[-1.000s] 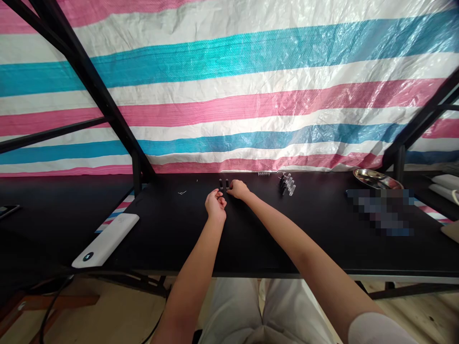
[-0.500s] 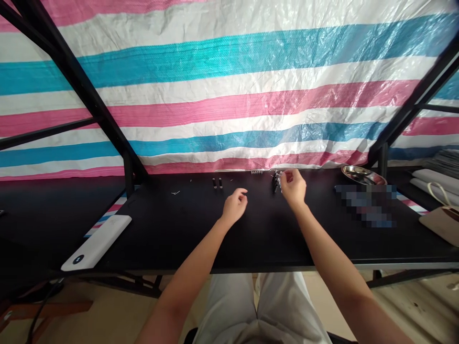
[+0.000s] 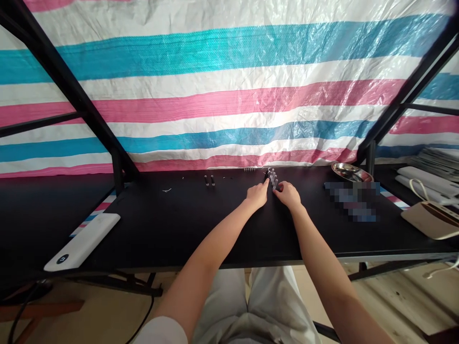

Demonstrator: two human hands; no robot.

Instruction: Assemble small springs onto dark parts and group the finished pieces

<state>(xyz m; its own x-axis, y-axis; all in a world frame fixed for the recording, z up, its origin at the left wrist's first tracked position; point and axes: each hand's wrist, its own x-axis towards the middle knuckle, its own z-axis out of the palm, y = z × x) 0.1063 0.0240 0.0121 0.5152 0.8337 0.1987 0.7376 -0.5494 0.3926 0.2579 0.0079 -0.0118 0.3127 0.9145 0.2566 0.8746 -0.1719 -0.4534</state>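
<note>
Near the table's back edge lies a row of small clear tube-like pieces (image 3: 273,178), with small black pieces (image 3: 267,175) just left of it. My left hand (image 3: 256,195) reaches in from the left, its index finger stretched out against the black pieces and the other fingers curled. On the other side, my right hand (image 3: 289,195) is at the near end of the clear row. Its thumb and index finger are slightly apart, the thumb seeming to touch the nearest piece. Two small dark cylinders with light ends (image 3: 209,180) stand apart to the left.
A row of tiny metal-looking pieces (image 3: 249,169) lies at the back edge. White thread-like scraps (image 3: 167,190) are on the left of the black table (image 3: 172,234). A long white device (image 3: 82,242) is far left. At right are a shiny metal dish (image 3: 353,173), a blurred patch and a beige pouch (image 3: 428,220).
My left hand has moved right and forward to the black pieces. The right hand has come down and nearer, uncovering the clear pieces. The whole view has shifted slightly.
</note>
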